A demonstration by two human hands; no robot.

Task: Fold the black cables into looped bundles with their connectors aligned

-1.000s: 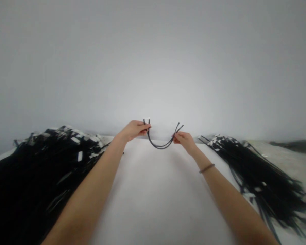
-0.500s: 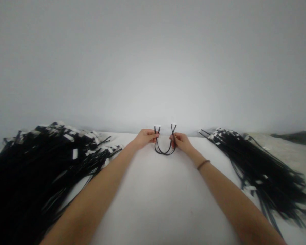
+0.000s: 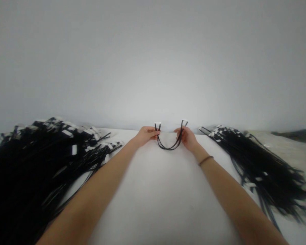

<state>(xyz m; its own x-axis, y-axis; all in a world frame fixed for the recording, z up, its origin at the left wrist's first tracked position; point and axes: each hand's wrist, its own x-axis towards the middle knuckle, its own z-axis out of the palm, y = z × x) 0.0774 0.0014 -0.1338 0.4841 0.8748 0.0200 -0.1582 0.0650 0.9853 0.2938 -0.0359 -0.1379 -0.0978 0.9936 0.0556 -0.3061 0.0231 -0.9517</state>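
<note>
On your desk (image 3: 168,190), a big black cable pile (image 3: 28,177) lies left and a smaller pile (image 3: 260,163) right, too blurry to count. Between them, your left hand (image 3: 146,136) and right hand (image 3: 189,137) reach out, each pinching near one end of a black cable (image 3: 168,149) that sags like a U

A pale grey wall (image 3: 153,61) spans the upper frame above the white counter (image 3: 165,190); at right lie pale sheeting (image 3: 275,144) and a blurred dark item (image 3: 297,135).
</note>
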